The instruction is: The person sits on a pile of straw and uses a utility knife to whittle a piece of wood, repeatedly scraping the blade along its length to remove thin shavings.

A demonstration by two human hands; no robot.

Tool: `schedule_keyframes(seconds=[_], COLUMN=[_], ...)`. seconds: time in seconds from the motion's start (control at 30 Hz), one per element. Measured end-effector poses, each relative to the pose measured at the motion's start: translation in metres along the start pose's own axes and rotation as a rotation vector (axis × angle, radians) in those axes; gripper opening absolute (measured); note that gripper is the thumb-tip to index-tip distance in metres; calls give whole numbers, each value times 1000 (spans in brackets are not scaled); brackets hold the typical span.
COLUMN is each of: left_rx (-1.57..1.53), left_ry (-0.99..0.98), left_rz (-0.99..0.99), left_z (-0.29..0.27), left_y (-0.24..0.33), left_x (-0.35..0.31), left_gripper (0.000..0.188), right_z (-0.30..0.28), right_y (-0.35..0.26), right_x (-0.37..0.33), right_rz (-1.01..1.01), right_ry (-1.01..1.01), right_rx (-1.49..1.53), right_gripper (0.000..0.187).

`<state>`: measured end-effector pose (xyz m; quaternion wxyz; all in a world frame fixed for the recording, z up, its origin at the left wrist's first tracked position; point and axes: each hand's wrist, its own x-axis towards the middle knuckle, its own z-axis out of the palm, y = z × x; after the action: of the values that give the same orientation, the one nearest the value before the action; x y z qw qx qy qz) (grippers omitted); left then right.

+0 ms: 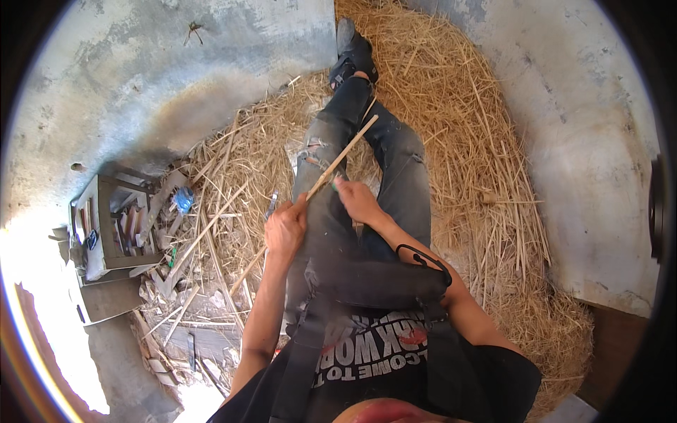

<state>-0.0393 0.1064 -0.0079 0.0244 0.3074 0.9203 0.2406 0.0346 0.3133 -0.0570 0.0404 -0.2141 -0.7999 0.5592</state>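
Observation:
A long, thin, pale strip of bamboo or wood (343,154) runs slantwise over my lap, its far end above my knees. My left hand (285,231) is closed around it above my left thigh, and the strip's lower part (248,271) comes out behind that hand toward the floor. My right hand (357,201) is closed just right of the strip, thumb up close to it. A small brownish end shows below the right fist, but what it grips is mostly hidden. A small grey metallic-looking piece (271,204) shows beside my left hand; its kind is unclear.
Straw and shavings (451,106) cover the floor around my outstretched legs (402,155). Left stand a wooden frame box (106,233) with sticks inside and a crumpled blue plastic piece (183,199). Loose strips (211,233) lie nearby. Worn walls (233,49) enclose the spot.

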Motion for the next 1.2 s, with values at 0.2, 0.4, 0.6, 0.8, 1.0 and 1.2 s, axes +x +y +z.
schedule_keyframes(seconds=[0.2,0.4,0.6,0.8,1.0,1.2], left_rx=[74,94,43,-16,-4,68], left_ry=[-71,-45,-29,-18,6,11], left_rz=[8,27,10,8,15,73], left_z=[-9,-2,10,11,4,-10], left_y=[-24,-27,-24,-19,-28,-42], left_x=[-9,-18,-12,-6,-15,-38], left_gripper=[29,28,27,25,25,31], right_z=[-12,1,21,14,-18,-35], right_y=[-5,13,0,12,8,10], right_x=[31,34,11,15,16,35], right_rz=[0,1,-46,-104,374,-49], right_ry=[283,266,85,-21,-572,293], right_rx=[-109,-147,-63,-25,672,-145], right_gripper=[62,64,68,73,66,64])
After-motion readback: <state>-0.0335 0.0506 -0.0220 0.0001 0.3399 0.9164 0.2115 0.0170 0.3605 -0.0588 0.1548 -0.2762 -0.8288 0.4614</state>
